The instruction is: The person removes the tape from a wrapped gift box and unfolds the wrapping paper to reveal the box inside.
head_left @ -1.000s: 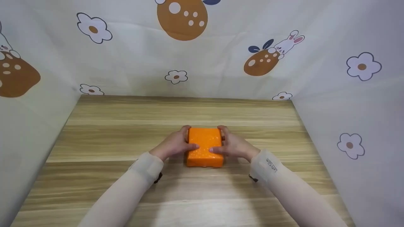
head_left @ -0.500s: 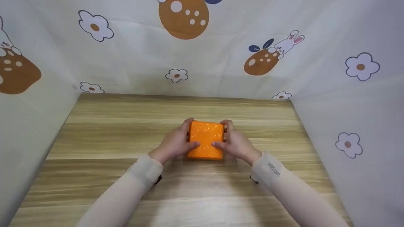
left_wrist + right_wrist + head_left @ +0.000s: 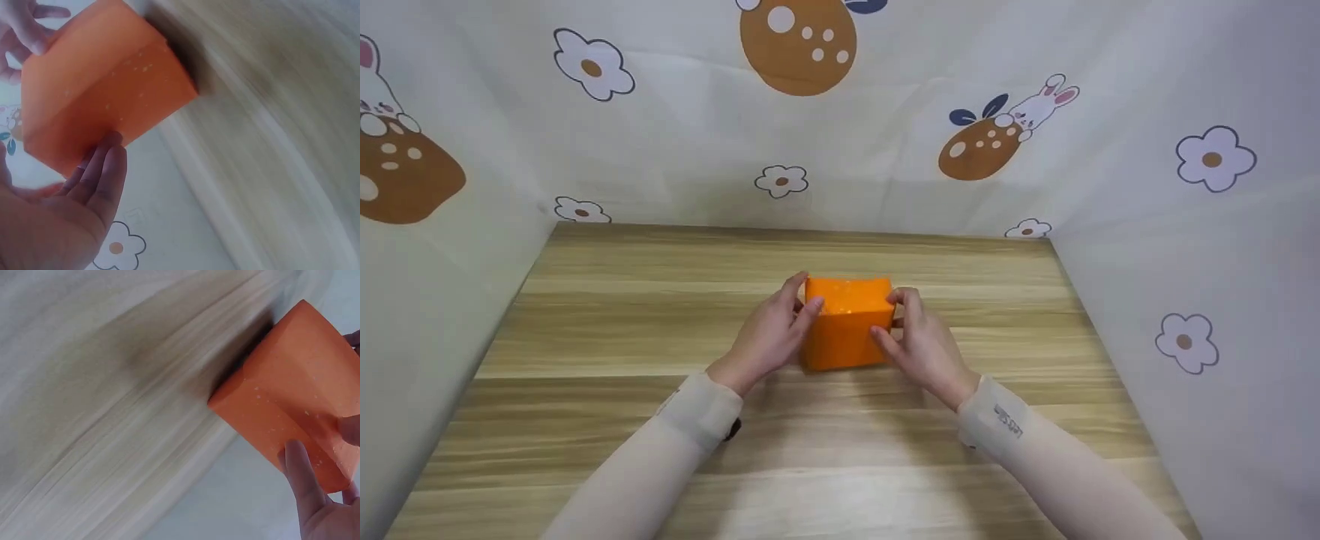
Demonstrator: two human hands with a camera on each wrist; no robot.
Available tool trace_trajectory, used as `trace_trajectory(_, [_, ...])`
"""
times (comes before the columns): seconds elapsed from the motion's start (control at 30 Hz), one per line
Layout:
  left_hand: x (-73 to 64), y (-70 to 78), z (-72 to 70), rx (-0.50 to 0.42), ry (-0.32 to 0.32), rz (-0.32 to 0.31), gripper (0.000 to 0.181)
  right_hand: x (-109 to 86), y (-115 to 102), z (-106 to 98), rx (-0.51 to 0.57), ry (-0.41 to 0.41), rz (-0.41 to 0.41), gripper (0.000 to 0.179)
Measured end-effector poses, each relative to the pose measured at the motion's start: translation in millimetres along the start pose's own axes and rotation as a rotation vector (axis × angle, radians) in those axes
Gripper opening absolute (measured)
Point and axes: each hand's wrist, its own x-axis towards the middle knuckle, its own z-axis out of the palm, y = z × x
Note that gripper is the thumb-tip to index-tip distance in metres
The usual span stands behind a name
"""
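Note:
An orange box (image 3: 847, 341) with pale specks stands tilted over the middle of the wooden table, a plain face turned toward me. My left hand (image 3: 769, 334) holds its left side, with the thumb at the upper front edge and the index finger at the far corner. On the other side, my right hand (image 3: 926, 341) grips it with the thumb against the front face and a bent index finger at the upper right corner. In the left wrist view, fingers (image 3: 107, 174) lie along the side of the box. The right wrist view shows a dark shadow under its lower edge.
The wood-grain table (image 3: 630, 300) stretches out on all sides of the box. Pale cloth walls (image 3: 682, 135) printed with flowers and rabbits rise at the back, left and right.
The box has been tipped, so a plain face now shows at the front where the speckled broad face was uppermost. It sits slightly farther away, and the left thumb has shifted up to its edge.

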Motion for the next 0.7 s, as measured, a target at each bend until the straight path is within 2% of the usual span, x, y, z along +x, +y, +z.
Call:
trace_trajectory(0.1, [-0.1,-0.1,-3.9,0.002,0.005,-0.046,0.061,-5.7,-3,-3,0.082,-0.011,0.067,0.056])
trace_trajectory(0.27, [-2.0,0.7,-9.6,-0.011,-0.085,-0.128,0.054,-7.9,-6,-10,0.208,-0.064,0.240,0.062])
trace_trajectory(0.47, [-3.7,-1.3,-12.0,-0.052,-0.198,-0.183,0.068,-3.9,-7,-16,0.369,-0.176,0.393,0.061])
trace_trajectory(0.57, [-4.4,-2.7,-11.9,-0.092,-0.257,-0.213,0.077,-1.0,-5,-18,0.440,-0.229,0.445,0.066])
trace_trajectory(0.7, [-4.6,-4.3,-11.2,-0.122,-0.308,-0.224,0.081,2.8,-2,-20,0.494,-0.279,0.489,0.070])
